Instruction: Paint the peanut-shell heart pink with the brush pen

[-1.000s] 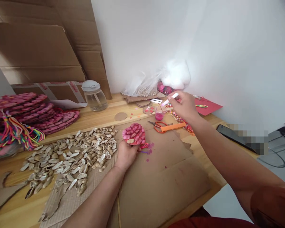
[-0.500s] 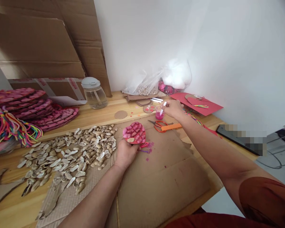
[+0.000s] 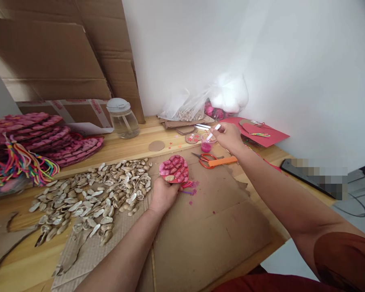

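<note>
Pinched in my left hand [image 3: 165,194] is a small rounded red piece [image 3: 177,167] faced with rows of peanut shells. Most of its shells are painted pink; one near my fingers stays bare tan. A red cord loops beside the hand. My right hand [image 3: 230,138] grips a white-handled stick, apparently a paintbrush [image 3: 213,132], slanted over a small clear cup of pink paint [image 3: 206,146]. Its lower end is by the cup's rim, and its tip is hard to make out. Orange-handled scissors [image 3: 205,160] lie just below the cup, beside an orange strip [image 3: 222,162].
Loose peanut shells [image 3: 103,194] spread left of a cardboard sheet [image 3: 207,235] with pink paint spots. Decorated pink pieces with tassels [image 3: 27,138] are stacked far left. A water bottle [image 3: 123,118], plastic bags [image 3: 226,95], red paper [image 3: 269,136] and a dark device [image 3: 310,178] surround the work.
My right hand has risen slightly, drawing the paintbrush up from inside the cup and tilting it more. My left hand still holds the shell-covered piece. The whole view has shifted a little.
</note>
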`<state>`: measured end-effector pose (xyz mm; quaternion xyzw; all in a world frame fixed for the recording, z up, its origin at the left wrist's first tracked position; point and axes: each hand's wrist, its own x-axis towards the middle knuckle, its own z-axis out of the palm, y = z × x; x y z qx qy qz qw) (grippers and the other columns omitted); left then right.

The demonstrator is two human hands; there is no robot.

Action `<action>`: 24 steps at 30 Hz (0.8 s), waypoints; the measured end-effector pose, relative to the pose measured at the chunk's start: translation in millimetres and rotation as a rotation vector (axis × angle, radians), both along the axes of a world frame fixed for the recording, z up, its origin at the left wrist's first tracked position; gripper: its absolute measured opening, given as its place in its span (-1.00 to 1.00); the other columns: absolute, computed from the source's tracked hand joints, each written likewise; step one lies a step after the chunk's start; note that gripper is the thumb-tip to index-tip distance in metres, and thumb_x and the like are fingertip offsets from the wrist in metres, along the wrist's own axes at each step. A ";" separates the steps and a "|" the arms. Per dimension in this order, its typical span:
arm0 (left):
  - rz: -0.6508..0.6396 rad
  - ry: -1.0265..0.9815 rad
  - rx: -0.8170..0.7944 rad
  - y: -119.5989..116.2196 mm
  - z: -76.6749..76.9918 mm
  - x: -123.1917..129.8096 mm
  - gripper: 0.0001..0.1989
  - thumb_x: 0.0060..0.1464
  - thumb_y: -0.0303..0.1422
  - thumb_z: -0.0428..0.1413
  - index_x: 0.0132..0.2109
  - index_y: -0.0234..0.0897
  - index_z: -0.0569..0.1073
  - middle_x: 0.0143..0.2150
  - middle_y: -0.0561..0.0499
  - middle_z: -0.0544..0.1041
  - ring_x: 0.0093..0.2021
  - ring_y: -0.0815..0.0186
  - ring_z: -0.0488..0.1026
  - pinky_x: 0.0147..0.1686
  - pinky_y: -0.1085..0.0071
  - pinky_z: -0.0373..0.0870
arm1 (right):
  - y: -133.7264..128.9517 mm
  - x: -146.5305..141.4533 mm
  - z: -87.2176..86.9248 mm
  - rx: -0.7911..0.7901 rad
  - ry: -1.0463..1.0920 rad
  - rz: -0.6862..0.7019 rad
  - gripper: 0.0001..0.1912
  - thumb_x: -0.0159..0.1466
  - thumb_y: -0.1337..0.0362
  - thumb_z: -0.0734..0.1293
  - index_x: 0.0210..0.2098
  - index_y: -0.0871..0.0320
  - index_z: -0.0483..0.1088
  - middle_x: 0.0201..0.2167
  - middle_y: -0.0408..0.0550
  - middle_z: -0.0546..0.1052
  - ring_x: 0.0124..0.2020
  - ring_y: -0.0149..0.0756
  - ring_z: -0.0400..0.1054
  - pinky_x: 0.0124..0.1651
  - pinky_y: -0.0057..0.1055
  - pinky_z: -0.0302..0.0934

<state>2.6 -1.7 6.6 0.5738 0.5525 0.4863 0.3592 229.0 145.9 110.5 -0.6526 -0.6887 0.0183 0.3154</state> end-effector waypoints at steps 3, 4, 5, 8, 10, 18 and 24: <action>-0.010 -0.024 0.019 1.1 -0.9 0.7 -0.80 -0.04 -0.50 0.13 -0.56 -0.18 0.47 -0.64 0.10 0.49 -0.59 0.30 0.43 -0.52 0.40 0.41 | -1.9 4.1 -3.7 0.067 0.051 0.046 -0.82 0.22 0.19 0.36 -0.36 0.14 0.56 -0.42 -0.02 0.60 -0.31 -0.12 0.42 -0.17 -0.23 0.17; -0.008 -0.031 0.011 1.4 -1.5 0.8 -0.80 -0.04 -0.51 0.13 -0.56 -0.18 0.47 -0.64 0.09 0.49 -0.60 0.31 0.42 -0.53 0.41 0.40 | -2.5 5.6 -4.8 0.113 0.095 0.052 -0.83 0.22 0.20 0.36 -0.34 0.14 0.56 -0.41 -0.02 0.60 -0.32 -0.13 0.43 -0.17 -0.23 0.18; -0.002 -0.035 -0.003 1.6 -2.2 1.0 -0.79 -0.05 -0.52 0.12 -0.57 -0.19 0.46 -0.64 0.09 0.49 -0.61 0.32 0.40 -0.54 0.41 0.38 | -3.9 6.8 -5.5 0.173 0.158 0.058 -0.83 0.22 0.20 0.35 -0.32 0.14 0.56 -0.41 -0.03 0.60 -0.33 -0.14 0.43 -0.18 -0.24 0.20; 0.015 -0.038 -0.031 1.5 -3.6 1.1 -0.77 -0.06 -0.56 0.09 -0.59 -0.21 0.46 -0.63 0.08 0.50 -0.62 0.34 0.38 -0.56 0.43 0.34 | -17.8 5.5 -5.1 0.343 0.365 0.113 -0.82 0.24 0.18 0.35 -0.27 0.13 0.54 -0.37 -0.04 0.60 -0.31 -0.17 0.44 -0.22 -0.29 0.24; 0.015 -0.038 -0.022 1.0 -3.3 1.2 -0.76 -0.06 -0.57 0.09 -0.60 -0.22 0.45 -0.63 0.08 0.50 -0.62 0.35 0.37 -0.55 0.44 0.33 | -39.2 -0.8 -4.3 0.363 0.450 0.209 -0.85 0.25 0.18 0.36 -0.29 0.11 0.52 -0.37 -0.07 0.60 -0.32 -0.20 0.45 -0.24 -0.30 0.27; 0.007 -0.044 0.023 0.9 -1.9 1.6 -0.78 -0.01 -0.54 0.10 -0.56 -0.23 0.44 -0.63 0.09 0.47 -0.63 0.38 0.33 -0.56 0.45 0.31 | -151.9 -39.1 -18.8 0.338 0.308 0.647 -0.87 0.31 0.33 0.35 -0.15 0.05 0.50 -0.25 -0.09 0.60 -0.16 -0.19 0.44 -0.04 -0.19 0.29; 0.006 -0.019 0.078 1.2 -4.7 0.7 -0.82 -0.01 -0.52 0.10 -0.52 -0.22 0.45 -0.62 0.11 0.45 -0.60 0.37 0.36 -0.54 0.44 0.36 | -165.9 -52.2 -26.3 0.427 0.297 0.704 -0.84 0.29 0.44 0.33 -0.19 0.09 0.48 -0.30 -0.11 0.62 -0.24 -0.23 0.46 -0.07 -0.20 0.27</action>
